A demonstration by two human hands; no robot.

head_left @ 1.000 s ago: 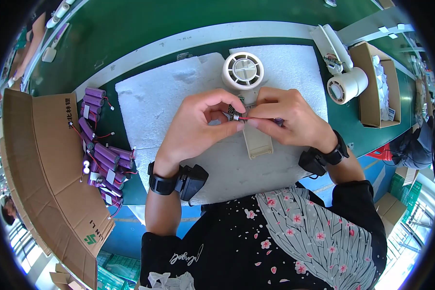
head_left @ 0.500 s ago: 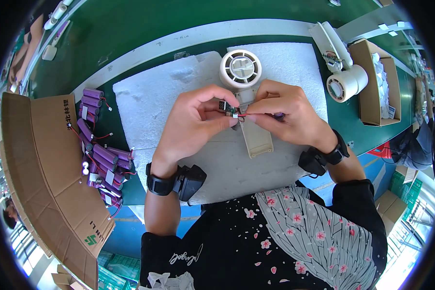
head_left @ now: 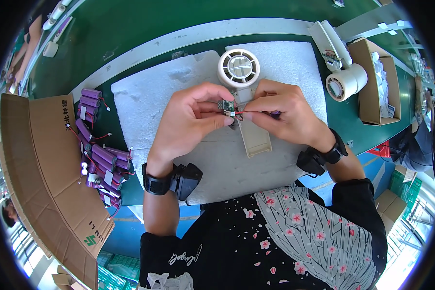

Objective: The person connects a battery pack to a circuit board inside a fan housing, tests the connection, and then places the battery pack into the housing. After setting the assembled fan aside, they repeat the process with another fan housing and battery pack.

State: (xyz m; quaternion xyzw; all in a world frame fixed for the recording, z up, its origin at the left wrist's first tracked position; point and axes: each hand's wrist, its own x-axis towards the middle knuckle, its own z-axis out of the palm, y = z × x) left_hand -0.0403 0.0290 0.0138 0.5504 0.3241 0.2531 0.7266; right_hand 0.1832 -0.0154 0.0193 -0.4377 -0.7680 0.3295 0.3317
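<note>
My left hand (head_left: 187,116) pinches a small green circuit board (head_left: 226,105) between thumb and fingers. A white plug sits at the board's edge, and a red wire (head_left: 240,112) runs from there to my right hand (head_left: 295,113). The right thumb and forefinger are closed on that wire. A bit of a purple battery cell (head_left: 275,115) shows under the right fingers; the rest is hidden. Just beyond and beneath both hands lies a cream handheld fan (head_left: 221,68) with a round slotted head. Its open handle shell (head_left: 256,140) points toward me.
White foam sheets (head_left: 152,87) cover the work area. Several purple battery cells with wires (head_left: 104,157) lie at left beside a cardboard box (head_left: 53,145). Another fan (head_left: 345,82) and a small carton (head_left: 374,87) of white pieces stand at the right. A person's arm (head_left: 29,50) shows far left.
My left hand has shifted slightly left, and the circuit board has turned so more of its face shows. The right hand keeps its pinch on the wire.
</note>
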